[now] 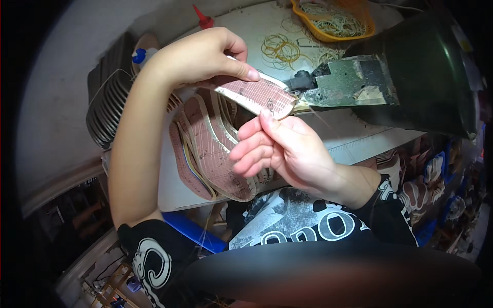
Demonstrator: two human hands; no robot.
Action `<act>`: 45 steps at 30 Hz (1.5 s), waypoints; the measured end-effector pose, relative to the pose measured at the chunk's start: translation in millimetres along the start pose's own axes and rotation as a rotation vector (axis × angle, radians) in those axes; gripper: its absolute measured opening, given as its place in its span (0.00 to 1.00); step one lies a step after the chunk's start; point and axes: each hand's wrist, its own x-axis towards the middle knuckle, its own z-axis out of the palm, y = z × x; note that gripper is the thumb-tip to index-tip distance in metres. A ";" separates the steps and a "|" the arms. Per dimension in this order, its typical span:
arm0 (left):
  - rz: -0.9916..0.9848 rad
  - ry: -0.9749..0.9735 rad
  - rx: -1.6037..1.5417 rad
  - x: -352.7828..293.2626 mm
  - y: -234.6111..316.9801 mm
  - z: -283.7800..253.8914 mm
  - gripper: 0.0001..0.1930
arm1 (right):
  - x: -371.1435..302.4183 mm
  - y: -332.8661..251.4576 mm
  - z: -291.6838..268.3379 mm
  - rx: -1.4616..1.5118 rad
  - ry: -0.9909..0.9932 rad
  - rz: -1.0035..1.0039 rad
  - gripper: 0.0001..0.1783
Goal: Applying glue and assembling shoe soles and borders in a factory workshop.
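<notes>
A reddish-brown insole (pixel 245 90) with printed lines and a pale border is held up over the table. My left hand (pixel 203 59) grips its upper side, thumb on top and fingers curled round the far edge. At the other end, my right hand (pixel 295 154) pinches the rim with the thumb, while its other fingers curl loosely below, apart from the insole. That end meets the dark tip of a worn green machine arm (pixel 354 82); the exact contact point is hard to see. Beneath my hands lies a pile of similar insoles (pixel 213 149).
A dark ribbed stack (pixel 105 102) stands at left beside a blue-capped bottle (pixel 139 55). Loose rubber bands (pixel 280 49) and a yellow basket (pixel 328 37) lie at the back, near a red nozzle (pixel 203 20). The machine's dark green body (pixel 416 72) fills the right.
</notes>
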 end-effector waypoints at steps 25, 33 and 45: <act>0.266 0.900 -0.155 -125.1 2.5 202.5 0.11 | -53.4 -6.5 -6.2 -1.249 0.104 -0.883 0.15; 0.612 0.698 -0.461 -123.8 -14.2 253.4 0.16 | -88.7 26.3 13.7 -1.660 -0.050 -1.008 0.10; 0.635 1.249 -0.933 -152.1 -103.7 262.3 0.18 | -49.7 -32.9 155.2 -2.459 -0.253 -0.549 0.22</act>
